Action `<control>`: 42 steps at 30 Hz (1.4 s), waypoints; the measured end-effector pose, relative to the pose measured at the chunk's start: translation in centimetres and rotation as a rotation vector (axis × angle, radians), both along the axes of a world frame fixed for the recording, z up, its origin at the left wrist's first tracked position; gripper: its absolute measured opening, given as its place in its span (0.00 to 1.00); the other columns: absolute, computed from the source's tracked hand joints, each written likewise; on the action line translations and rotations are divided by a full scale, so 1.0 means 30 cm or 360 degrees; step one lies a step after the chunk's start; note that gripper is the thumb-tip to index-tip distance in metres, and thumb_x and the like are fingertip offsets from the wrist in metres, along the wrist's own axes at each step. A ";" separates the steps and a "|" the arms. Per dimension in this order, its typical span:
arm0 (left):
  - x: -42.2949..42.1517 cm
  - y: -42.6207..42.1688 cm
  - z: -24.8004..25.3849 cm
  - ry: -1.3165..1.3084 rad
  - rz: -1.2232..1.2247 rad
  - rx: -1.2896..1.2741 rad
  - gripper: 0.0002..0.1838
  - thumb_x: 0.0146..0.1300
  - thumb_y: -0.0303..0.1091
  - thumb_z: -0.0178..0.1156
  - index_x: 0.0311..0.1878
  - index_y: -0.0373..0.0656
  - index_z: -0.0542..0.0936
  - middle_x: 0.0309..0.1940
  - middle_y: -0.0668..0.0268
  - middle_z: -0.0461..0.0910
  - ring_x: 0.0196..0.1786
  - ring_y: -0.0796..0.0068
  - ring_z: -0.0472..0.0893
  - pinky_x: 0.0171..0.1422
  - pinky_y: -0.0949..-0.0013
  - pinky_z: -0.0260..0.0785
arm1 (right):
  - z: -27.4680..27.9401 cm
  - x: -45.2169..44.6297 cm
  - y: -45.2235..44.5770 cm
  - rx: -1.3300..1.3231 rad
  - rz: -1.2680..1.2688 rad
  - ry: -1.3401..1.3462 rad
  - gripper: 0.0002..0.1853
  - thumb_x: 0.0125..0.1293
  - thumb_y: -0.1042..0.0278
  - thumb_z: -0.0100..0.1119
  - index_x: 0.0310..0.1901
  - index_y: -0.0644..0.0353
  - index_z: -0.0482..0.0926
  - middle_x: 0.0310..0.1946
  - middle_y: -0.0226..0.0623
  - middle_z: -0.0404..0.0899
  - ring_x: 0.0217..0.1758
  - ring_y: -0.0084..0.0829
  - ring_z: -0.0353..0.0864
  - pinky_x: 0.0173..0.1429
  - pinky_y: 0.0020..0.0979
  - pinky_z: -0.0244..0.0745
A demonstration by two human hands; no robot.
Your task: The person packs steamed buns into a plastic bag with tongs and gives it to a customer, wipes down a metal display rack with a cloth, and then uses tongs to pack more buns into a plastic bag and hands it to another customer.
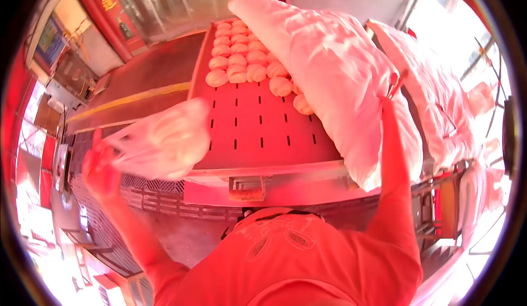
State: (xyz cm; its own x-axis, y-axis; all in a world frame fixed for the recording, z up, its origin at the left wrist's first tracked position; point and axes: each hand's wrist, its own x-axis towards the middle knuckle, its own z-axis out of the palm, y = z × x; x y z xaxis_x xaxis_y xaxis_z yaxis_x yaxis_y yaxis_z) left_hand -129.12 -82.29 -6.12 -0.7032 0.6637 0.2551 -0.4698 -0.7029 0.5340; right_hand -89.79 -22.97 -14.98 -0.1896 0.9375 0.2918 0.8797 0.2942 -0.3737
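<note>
My left hand [102,166] is closed round the gathered top of a clear plastic bag [174,135] that bulges with pale buns. The bag hangs out to the left, slightly blurred, near the tray's front left corner. My right hand [391,90] grips a thick white quilt [335,59], which is drawn over the right part of a slotted tray [247,152]. Rows of round buns [237,60] sit at the tray's far left, and some are partly hidden under the quilt's edge.
A second white quilt [422,92] lies over something to the right. Below the tray's front edge is a drawer-like handle [247,190]. A clear strip curtain [167,1] hangs at the back, and a yellow line [132,98] crosses the floor at left.
</note>
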 end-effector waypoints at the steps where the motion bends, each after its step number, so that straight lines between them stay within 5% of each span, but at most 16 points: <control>1: 0.003 -0.108 -0.011 0.0080 0.0207 -0.0007 0.29 0.65 0.28 0.50 0.67 0.29 0.55 0.39 0.61 0.67 0.29 0.79 0.65 0.39 0.80 0.62 | 0.024 -0.046 -0.023 0.0095 0.0140 0.0189 0.10 0.58 0.67 0.60 0.39 0.62 0.77 0.27 0.35 0.77 0.31 0.28 0.76 0.36 0.30 0.70; 7: 0.113 -0.472 -0.146 -0.0173 0.0978 -0.0471 0.21 0.66 0.29 0.47 0.62 0.36 0.65 0.41 0.59 0.72 0.35 0.76 0.70 0.42 0.72 0.70 | 0.341 -0.512 -0.567 -0.0219 0.1727 0.1098 0.10 0.58 0.66 0.59 0.37 0.62 0.76 0.27 0.36 0.76 0.30 0.26 0.74 0.37 0.31 0.69; 8: 0.168 -0.481 -0.194 -0.0323 0.1309 -0.0685 0.19 0.66 0.28 0.47 0.60 0.38 0.68 0.42 0.59 0.73 0.38 0.75 0.73 0.42 0.70 0.71 | 0.333 -0.559 -0.668 -0.0362 0.1990 0.1055 0.10 0.58 0.66 0.59 0.37 0.62 0.76 0.26 0.36 0.75 0.30 0.26 0.74 0.37 0.31 0.69; 11: 0.231 -0.862 -0.622 0.0463 0.1876 -0.1412 0.14 0.63 0.28 0.51 0.52 0.38 0.73 0.43 0.63 0.77 0.44 0.69 0.77 0.44 0.66 0.73 | 0.170 -0.615 -0.886 -0.0807 0.2661 0.0389 0.10 0.58 0.65 0.59 0.36 0.62 0.75 0.26 0.36 0.75 0.29 0.26 0.73 0.37 0.31 0.69; 12: 0.286 -1.050 -0.736 0.0441 0.2018 -0.1552 0.13 0.61 0.28 0.52 0.49 0.39 0.74 0.43 0.64 0.77 0.45 0.68 0.77 0.45 0.64 0.73 | 0.087 -0.641 -0.908 -0.0954 0.2832 0.0060 0.13 0.55 0.64 0.63 0.38 0.61 0.75 0.27 0.37 0.75 0.31 0.26 0.74 0.38 0.32 0.69; 13: 0.343 -1.224 -0.840 0.0406 0.2155 -0.1696 0.11 0.60 0.29 0.53 0.46 0.40 0.75 0.44 0.65 0.77 0.46 0.67 0.77 0.46 0.62 0.73 | 0.049 -0.653 -0.924 -0.0773 0.2982 -0.0219 0.16 0.53 0.65 0.64 0.42 0.60 0.74 0.29 0.40 0.76 0.33 0.31 0.77 0.39 0.33 0.70; 15: 0.506 -1.364 -0.873 -0.0370 0.2278 -0.1184 0.09 0.59 0.31 0.55 0.43 0.43 0.76 0.44 0.67 0.76 0.45 0.67 0.76 0.45 0.61 0.72 | 0.021 -0.649 -0.939 -0.1053 0.3031 0.0302 0.18 0.53 0.65 0.63 0.45 0.62 0.73 0.34 0.43 0.77 0.36 0.39 0.78 0.41 0.35 0.70; 17: 0.700 -1.376 -0.819 -0.1169 0.2240 -0.0407 0.08 0.57 0.32 0.56 0.40 0.45 0.76 0.43 0.69 0.75 0.41 0.68 0.76 0.43 0.62 0.72 | -0.103 -0.703 -0.984 -0.0683 0.2509 0.0623 0.21 0.54 0.66 0.63 0.49 0.62 0.72 0.38 0.46 0.77 0.40 0.44 0.78 0.44 0.37 0.72; 18: 0.745 -1.409 -0.847 -0.1229 0.2364 -0.0526 0.08 0.57 0.32 0.56 0.40 0.46 0.76 0.41 0.70 0.74 0.39 0.69 0.75 0.42 0.63 0.72 | -0.155 -0.695 -1.031 -0.0408 0.2041 0.0340 0.26 0.54 0.65 0.64 0.55 0.61 0.69 0.39 0.50 0.77 0.43 0.46 0.78 0.46 0.39 0.72; 21: 0.838 -1.505 -0.957 -0.1652 0.2716 -0.0715 0.09 0.53 0.32 0.56 0.39 0.47 0.76 0.35 0.72 0.70 0.33 0.71 0.71 0.39 0.65 0.71 | -0.354 -0.751 -0.989 -0.0556 0.2101 0.0052 0.30 0.49 0.61 0.69 0.54 0.61 0.71 0.41 0.52 0.77 0.44 0.46 0.77 0.46 0.43 0.71; 23: 0.911 -1.574 -1.011 -0.1656 0.2723 -0.0618 0.07 0.51 0.32 0.57 0.35 0.49 0.75 0.34 0.72 0.69 0.30 0.72 0.69 0.35 0.67 0.69 | -0.396 -0.785 -0.926 -0.0798 0.2062 0.0099 0.31 0.48 0.63 0.71 0.55 0.60 0.71 0.39 0.52 0.77 0.42 0.45 0.78 0.44 0.44 0.71; 25: 0.990 -1.743 -1.097 -0.1574 0.2538 -0.0359 0.05 0.52 0.32 0.56 0.34 0.48 0.74 0.33 0.71 0.70 0.29 0.71 0.69 0.33 0.65 0.69 | -0.245 -0.855 -0.948 -0.0694 0.2128 0.0102 0.32 0.52 0.62 0.68 0.58 0.62 0.69 0.43 0.54 0.76 0.44 0.49 0.76 0.46 0.44 0.71; 27: 1.027 -1.822 -1.161 -0.1189 0.2791 -0.0441 0.07 0.53 0.30 0.54 0.37 0.48 0.74 0.35 0.70 0.70 0.35 0.70 0.71 0.38 0.61 0.69 | -0.254 -0.879 -1.021 -0.0604 0.2171 0.0137 0.30 0.53 0.61 0.67 0.57 0.63 0.70 0.44 0.53 0.76 0.45 0.48 0.76 0.48 0.43 0.70; 30: 1.004 -1.767 -0.859 -0.1843 0.2401 0.0132 0.13 0.53 0.30 0.57 0.43 0.43 0.72 0.40 0.61 0.67 0.34 0.68 0.72 0.44 0.60 0.68 | -0.405 -0.917 -1.175 -0.0439 0.2164 -0.0004 0.28 0.55 0.61 0.66 0.56 0.64 0.71 0.45 0.52 0.76 0.47 0.46 0.76 0.50 0.41 0.70; 35: 0.998 -1.960 -0.789 -0.1642 0.2453 0.0387 0.18 0.56 0.28 0.55 0.51 0.39 0.67 0.41 0.57 0.71 0.33 0.70 0.73 0.46 0.63 0.68 | -0.538 -1.091 -1.438 -0.0073 0.2116 -0.0074 0.25 0.58 0.60 0.63 0.55 0.65 0.72 0.48 0.51 0.76 0.50 0.43 0.76 0.53 0.38 0.69; 42: 0.736 -2.405 -0.626 -0.1479 0.2523 0.0066 0.23 0.55 0.27 0.59 0.53 0.37 0.64 0.44 0.57 0.70 0.35 0.67 0.70 0.38 0.75 0.69 | -0.343 -1.578 -1.759 0.0060 0.2342 0.0165 0.22 0.62 0.59 0.59 0.52 0.67 0.75 0.51 0.49 0.76 0.54 0.39 0.75 0.58 0.34 0.68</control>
State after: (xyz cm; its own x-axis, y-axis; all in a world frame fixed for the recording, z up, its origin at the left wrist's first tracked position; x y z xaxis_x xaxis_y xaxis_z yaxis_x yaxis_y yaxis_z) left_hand -107.04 -154.44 -24.89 -0.4945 -0.6818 -0.5391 0.4713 -0.7315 0.4928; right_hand -137.12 -75.74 -25.28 -0.9201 -0.0844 0.3825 -0.2424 0.8898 -0.3866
